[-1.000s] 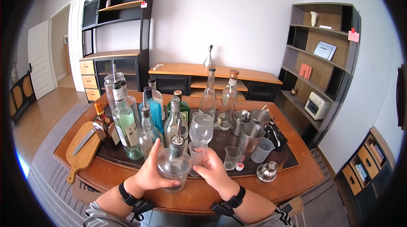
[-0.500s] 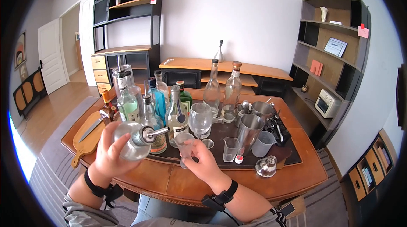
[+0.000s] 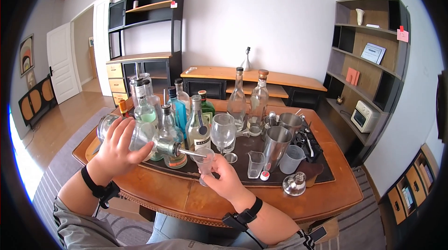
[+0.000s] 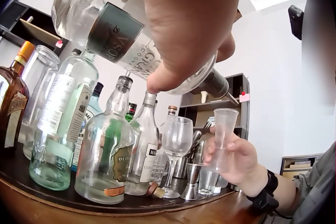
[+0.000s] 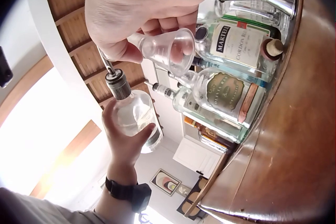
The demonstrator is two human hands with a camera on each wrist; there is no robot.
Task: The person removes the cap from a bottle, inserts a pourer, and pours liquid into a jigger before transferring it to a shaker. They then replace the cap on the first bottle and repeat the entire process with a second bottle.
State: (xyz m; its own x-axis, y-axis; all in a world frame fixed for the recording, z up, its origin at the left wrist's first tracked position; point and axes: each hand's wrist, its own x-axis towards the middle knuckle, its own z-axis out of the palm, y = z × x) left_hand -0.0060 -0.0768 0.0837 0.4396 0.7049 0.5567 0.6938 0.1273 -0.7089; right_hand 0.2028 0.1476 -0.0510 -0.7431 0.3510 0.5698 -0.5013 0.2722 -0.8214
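My left hand (image 3: 116, 145) grips a clear glass bottle (image 4: 113, 32) with a dark VSOP cognac label, fingers wrapped over its body. The bottle lies tipped almost on its side, and the metal pourer (image 3: 186, 152) in its neck points right, its tip at the rim of a clear measuring cup (image 3: 204, 159). This cup is narrow in the middle and flares at both ends; my right hand (image 3: 224, 175) holds it upright between thumb and fingers. Clear liquid shows inside the bottle. Behind the cup stands a stemmed wine glass (image 3: 223, 131).
Several bottles crowd the dark mat's left half, among them a Martell bottle (image 3: 200, 131) and a blue bottle (image 3: 178, 110). On the right are a metal shaker tin (image 3: 276, 145), a plastic beaker (image 3: 293, 160), a small glass pitcher (image 3: 255, 166) and a strainer top (image 3: 294, 184).
The bottle went from upright in front of me to tipped over at the left, its spout swinging over the measuring cup. My right hand moved slightly away from the bottle with the cup.
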